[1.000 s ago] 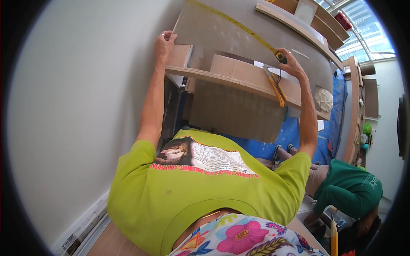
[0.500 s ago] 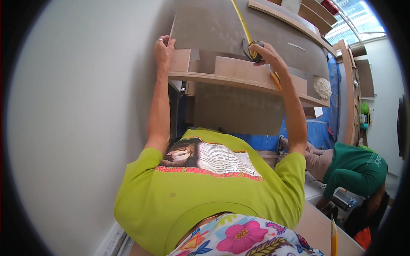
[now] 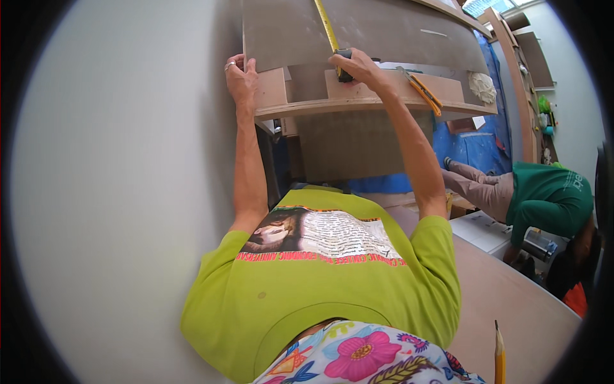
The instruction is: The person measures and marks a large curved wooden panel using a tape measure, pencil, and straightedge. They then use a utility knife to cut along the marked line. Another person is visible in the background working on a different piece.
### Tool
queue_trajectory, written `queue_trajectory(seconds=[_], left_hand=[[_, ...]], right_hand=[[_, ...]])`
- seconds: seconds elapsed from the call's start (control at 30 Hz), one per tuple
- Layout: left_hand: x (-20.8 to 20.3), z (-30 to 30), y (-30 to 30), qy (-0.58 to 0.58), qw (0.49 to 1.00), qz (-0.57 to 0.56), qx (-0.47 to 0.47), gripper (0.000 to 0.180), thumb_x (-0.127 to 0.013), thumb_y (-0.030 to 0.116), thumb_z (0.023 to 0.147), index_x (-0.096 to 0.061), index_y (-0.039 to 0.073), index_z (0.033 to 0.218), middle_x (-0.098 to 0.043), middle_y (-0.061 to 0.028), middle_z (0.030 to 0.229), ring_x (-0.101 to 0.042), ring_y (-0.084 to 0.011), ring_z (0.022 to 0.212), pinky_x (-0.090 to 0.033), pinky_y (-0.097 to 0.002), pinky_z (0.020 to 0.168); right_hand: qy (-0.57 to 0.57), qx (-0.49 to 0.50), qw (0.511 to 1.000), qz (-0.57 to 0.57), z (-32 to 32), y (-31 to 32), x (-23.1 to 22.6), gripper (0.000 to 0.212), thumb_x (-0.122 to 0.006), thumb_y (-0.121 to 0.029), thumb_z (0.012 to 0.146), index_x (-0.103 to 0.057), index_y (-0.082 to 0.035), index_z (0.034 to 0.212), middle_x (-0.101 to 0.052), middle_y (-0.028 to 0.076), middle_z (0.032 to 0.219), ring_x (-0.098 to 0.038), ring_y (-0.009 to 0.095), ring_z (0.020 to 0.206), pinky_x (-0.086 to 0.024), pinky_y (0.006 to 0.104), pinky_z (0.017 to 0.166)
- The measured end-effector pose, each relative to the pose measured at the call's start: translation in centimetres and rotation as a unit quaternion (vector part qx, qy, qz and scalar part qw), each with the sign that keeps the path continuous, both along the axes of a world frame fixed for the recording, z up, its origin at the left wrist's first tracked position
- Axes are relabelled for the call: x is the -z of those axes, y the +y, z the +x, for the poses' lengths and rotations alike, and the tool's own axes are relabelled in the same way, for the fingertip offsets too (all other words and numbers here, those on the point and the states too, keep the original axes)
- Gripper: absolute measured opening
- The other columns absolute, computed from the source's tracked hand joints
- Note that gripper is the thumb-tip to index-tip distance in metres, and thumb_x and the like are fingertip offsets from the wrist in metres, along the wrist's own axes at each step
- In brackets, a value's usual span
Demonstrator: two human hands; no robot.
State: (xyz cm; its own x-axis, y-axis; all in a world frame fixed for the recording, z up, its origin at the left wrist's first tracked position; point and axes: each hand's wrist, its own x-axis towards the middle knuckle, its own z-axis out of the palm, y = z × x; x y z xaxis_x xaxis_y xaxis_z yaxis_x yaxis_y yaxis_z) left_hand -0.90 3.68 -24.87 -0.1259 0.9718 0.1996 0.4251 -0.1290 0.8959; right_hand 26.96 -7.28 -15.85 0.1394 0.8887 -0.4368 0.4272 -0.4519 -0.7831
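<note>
A large grey-brown panel [image 3: 396, 38] stands in front of me, its lower edge over a wooden frame [image 3: 377, 104]. My left hand [image 3: 242, 83], with a ring on one finger, grips the panel's left edge near its lower corner, close to the wall. My right hand [image 3: 362, 68] is closed around a black-and-yellow tape measure [image 3: 345, 72] near the panel's lower edge. Its yellow blade [image 3: 325, 25] runs out up the panel and leaves the top of the view. An orange utility knife [image 3: 423, 93] lies on the frame, right of my right hand.
A pale wall [image 3: 121, 166] rises close on my left. A crumpled whitish cloth [image 3: 482, 87] lies at the frame's right end. Blue sheeting [image 3: 470, 153] covers the floor beyond. A person in a green shirt [image 3: 550, 195] bends over at the right. A pencil [image 3: 499, 355] shows at the lower edge.
My right hand has moved left with the tape measure, and the blade now stands nearer the panel's left edge. The utility knife is now in full view. My left hand keeps its grip.
</note>
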Motion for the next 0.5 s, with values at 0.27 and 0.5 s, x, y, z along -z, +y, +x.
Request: queue_trajectory(seconds=[0.27,0.5], left_hand=[[-0.2,-0.2,0.0,0.016,1.0,0.019,0.002,0.027,-0.073,0.015,0.088,-0.062,0.001,0.108,-0.066,-0.0095,0.095,-0.064,-0.0196,0.083,-0.054,-0.0341,0.076],[-1.3,0.4,-0.6,-0.018,1.0,-0.001,0.013,0.026,-0.073,0.013,0.088,-0.062,-0.001,0.106,-0.066,-0.0097,0.092,-0.064,-0.02,0.08,-0.054,-0.0339,0.075]], right_hand=[[-0.095,0.008,0.995,0.019,-1.9,-0.9,-0.8,0.044,-0.06,-0.042,0.087,-0.064,0.0,0.102,-0.055,0.016,0.093,-0.063,0.026,0.082,-0.055,0.0353,0.067],[-0.245,-0.056,0.965,0.075,-1.7,-2.0,3.9,0.034,-0.061,-0.041,0.088,-0.064,-0.021,0.116,-0.054,0.021,0.106,-0.067,0.032,0.08,-0.054,0.0399,0.078]])
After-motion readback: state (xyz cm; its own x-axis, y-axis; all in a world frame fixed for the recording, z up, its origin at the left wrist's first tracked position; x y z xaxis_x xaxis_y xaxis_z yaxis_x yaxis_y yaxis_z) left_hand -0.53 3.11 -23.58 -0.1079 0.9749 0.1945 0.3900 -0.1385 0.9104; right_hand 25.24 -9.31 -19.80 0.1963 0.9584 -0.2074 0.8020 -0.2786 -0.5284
